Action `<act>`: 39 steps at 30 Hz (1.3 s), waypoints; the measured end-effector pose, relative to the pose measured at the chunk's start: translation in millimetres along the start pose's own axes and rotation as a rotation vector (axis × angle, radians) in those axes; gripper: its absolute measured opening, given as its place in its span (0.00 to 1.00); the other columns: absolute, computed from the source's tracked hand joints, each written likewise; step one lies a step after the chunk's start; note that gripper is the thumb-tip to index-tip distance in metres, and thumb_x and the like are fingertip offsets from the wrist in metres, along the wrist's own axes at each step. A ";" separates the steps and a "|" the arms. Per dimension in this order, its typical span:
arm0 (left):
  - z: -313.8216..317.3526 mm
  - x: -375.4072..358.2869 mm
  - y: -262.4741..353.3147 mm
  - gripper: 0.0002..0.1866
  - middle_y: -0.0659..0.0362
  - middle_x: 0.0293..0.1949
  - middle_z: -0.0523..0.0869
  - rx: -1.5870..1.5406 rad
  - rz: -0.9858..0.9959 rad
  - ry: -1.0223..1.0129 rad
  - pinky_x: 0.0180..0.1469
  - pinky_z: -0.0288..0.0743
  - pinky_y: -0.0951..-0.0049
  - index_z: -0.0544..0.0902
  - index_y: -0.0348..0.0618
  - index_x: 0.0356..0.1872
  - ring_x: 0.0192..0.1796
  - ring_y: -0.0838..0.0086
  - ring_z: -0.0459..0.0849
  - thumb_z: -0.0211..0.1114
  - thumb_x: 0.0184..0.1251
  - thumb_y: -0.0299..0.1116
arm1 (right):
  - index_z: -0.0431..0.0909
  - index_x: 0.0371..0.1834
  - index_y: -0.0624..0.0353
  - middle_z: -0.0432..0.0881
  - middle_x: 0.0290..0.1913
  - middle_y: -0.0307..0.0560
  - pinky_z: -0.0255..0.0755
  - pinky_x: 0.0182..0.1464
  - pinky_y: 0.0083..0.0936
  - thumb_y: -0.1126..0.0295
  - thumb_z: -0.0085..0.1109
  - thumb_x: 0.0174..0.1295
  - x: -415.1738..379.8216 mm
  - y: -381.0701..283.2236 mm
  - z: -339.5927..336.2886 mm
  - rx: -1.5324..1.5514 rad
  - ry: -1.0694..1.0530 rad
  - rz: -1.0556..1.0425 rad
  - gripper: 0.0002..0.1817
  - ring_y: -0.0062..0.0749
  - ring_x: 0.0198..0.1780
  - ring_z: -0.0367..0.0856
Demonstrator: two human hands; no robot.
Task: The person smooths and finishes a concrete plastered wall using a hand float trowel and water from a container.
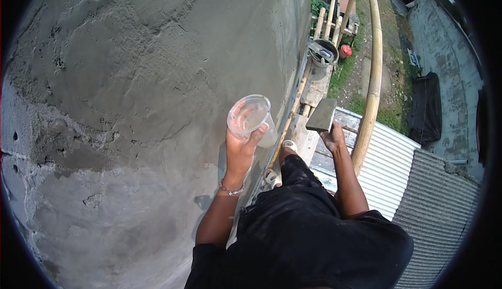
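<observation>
My left hand is wrapped round a clear plastic cup, raised close to the wall. The cup's open rim faces up toward me, and my fingers show through its side. Wet grey plaster covers much of the wall to my left, rough in places and smoother in others. Held low on my right side, my right hand grips a flat grey plastering float. The float's face is grey and its edge is pale; its handle is hidden by my hand.
I stand on narrow wooden scaffold planks along the wall. A bamboo pole rises at my right. Further along the planks sits a bucket with tools in it. Corrugated roofing lies below right, beside a grassy path.
</observation>
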State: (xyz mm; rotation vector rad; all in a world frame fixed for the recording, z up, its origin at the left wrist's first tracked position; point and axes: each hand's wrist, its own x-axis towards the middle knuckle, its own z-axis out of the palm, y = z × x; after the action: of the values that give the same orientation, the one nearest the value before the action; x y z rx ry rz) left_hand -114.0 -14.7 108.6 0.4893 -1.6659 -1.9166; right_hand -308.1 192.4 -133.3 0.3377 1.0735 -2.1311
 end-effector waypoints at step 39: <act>173.6 386.0 -87.3 0.31 0.53 0.58 0.78 -0.653 -0.003 0.332 0.66 0.67 0.62 0.74 0.35 0.60 0.61 0.65 0.75 0.75 0.61 0.40 | 0.76 0.57 0.61 0.83 0.51 0.46 0.77 0.52 0.35 0.62 0.44 0.75 122.4 -37.0 -37.2 -0.033 0.256 0.041 0.17 0.35 0.50 0.82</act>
State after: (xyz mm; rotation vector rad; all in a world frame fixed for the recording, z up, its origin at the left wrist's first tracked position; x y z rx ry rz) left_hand -534.8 -109.5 82.6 0.4997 -0.7702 -2.0965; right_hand -423.9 177.3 -197.3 0.6252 1.2325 -2.0702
